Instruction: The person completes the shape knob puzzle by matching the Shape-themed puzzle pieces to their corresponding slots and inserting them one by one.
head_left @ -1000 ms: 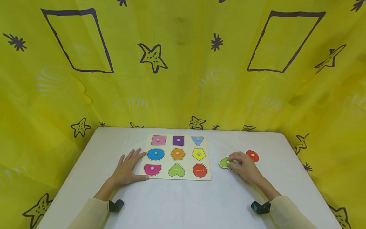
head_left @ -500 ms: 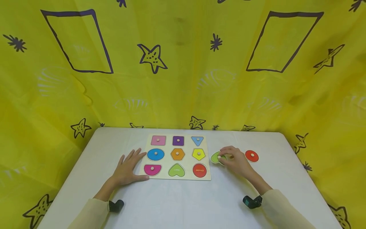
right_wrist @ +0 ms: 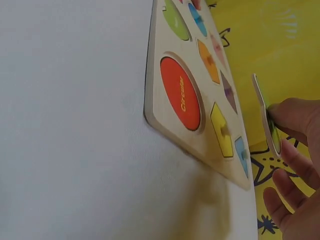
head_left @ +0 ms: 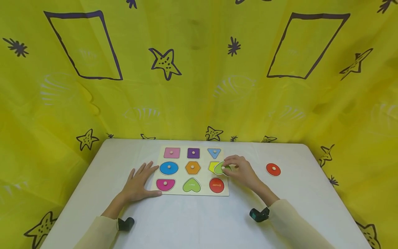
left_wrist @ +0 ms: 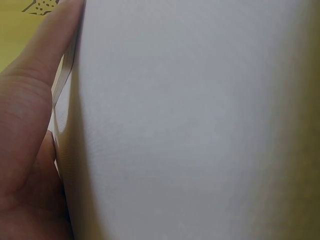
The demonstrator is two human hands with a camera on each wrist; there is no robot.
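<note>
My right hand [head_left: 244, 172] pinches the small knob of a green heart puzzle piece [head_left: 219, 168]. In the right wrist view the heart piece [right_wrist: 266, 117] is tilted and held above the board. It overlaps the yellow pentagon [head_left: 212, 167] in the head view. My left hand [head_left: 136, 187] lies with fingers spread at the left edge of the wooden puzzle board [head_left: 181, 175], thumb along its near corner. The board's near row has a green heart recess [head_left: 191, 186] and a red circle recess [head_left: 216, 185], both printed with words.
A red circle piece [head_left: 270, 172] with a knob lies on the white table [head_left: 199, 221], right of the board. Other knobbed pieces, such as the blue oval [head_left: 164, 169] and orange hexagon [head_left: 189, 170], sit in the board. A yellow curtain [head_left: 199, 97] hangs behind.
My right hand has carried the green heart piece leftward from the table beside the red circle to over the board's right edge. My left hand and the board stay put.
</note>
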